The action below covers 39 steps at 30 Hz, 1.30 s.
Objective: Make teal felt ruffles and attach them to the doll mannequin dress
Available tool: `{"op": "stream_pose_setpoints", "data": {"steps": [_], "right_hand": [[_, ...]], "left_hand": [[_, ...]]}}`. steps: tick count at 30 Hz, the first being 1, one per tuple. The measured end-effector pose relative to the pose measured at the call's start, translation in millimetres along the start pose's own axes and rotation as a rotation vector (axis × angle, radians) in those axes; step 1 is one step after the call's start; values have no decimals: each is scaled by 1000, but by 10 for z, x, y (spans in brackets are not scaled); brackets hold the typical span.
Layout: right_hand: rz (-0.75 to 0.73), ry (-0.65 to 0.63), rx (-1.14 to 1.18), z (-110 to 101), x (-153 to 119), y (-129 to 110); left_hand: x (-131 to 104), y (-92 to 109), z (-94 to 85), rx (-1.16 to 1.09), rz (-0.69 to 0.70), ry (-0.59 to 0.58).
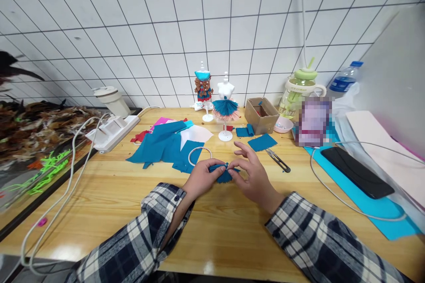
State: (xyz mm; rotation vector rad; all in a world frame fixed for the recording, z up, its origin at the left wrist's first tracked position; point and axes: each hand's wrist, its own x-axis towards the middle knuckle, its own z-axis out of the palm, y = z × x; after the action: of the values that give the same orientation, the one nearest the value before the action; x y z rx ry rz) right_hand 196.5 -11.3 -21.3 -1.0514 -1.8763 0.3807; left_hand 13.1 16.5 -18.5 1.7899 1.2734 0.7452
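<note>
My left hand is closed on a small gathered piece of teal crepe paper, pleated and fanned out at its lower edge. At its top, the thumb and index finger of my right hand pinch the gathers, while the other fingers are raised apart. Just behind lies a white ring, perhaps a tape roll, on cut teal sheets. Beyond my hands stands a white mini mannequin wearing a teal and pink pleated skirt. Thread snips rest to the right beside a teal rectangle.
A second dressed mannequin stands behind, near a cardboard box and a pink bowl. On the right are a green-lidded bottle and a black phone. At left lie a power strip, cables and feathers.
</note>
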Motion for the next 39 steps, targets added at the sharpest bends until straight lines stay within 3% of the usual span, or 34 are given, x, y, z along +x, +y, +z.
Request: {"op": "stream_pose_setpoints", "data": {"steps": [12,20,30,39], "right_hand": [[-56,41,-364,-4,6,-13],[-155,35,-465,-34,3,-77],[-283,57,-515,-68,-15,-92],[-344,-127,-662,-51,0,-122]], "left_hand": [[-40,80,15,-60,-26,10],[-54,82,-21,-104,10,44],[-54,89,-23,-264,-116,50],[-20,-29,-1,-476,-156,71]]}}
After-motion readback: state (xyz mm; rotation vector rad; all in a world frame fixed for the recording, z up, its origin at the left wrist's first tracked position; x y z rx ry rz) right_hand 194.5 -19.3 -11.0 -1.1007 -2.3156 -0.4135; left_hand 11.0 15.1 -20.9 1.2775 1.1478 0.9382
